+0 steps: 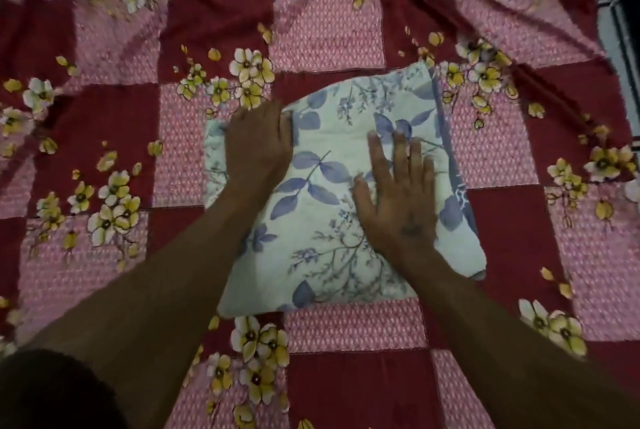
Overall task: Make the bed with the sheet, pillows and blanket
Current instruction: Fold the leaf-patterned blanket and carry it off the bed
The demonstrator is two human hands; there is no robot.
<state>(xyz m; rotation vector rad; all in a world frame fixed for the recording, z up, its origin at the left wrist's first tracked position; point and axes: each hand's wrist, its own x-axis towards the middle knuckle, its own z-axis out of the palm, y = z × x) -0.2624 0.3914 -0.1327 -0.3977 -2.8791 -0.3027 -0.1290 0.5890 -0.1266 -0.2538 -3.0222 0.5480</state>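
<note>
Pale folded cloth with blue leaf and branch print [325, 220] lies flat at centre of bed, on maroon-and-pink checked sheet with yellow-white flowers [329, 23]. Right hand [398, 196] flat on cloth's right half, fingers [401, 155] straight and spread, pointing to far edge, gripping nothing. Left hand [259, 141] at cloth's upper left corner, fingers bent down over folded edge; grip on cloth cannot be told. Sheet wrinkled toward far side. Striped floor [620, 13] at upper right.
</note>
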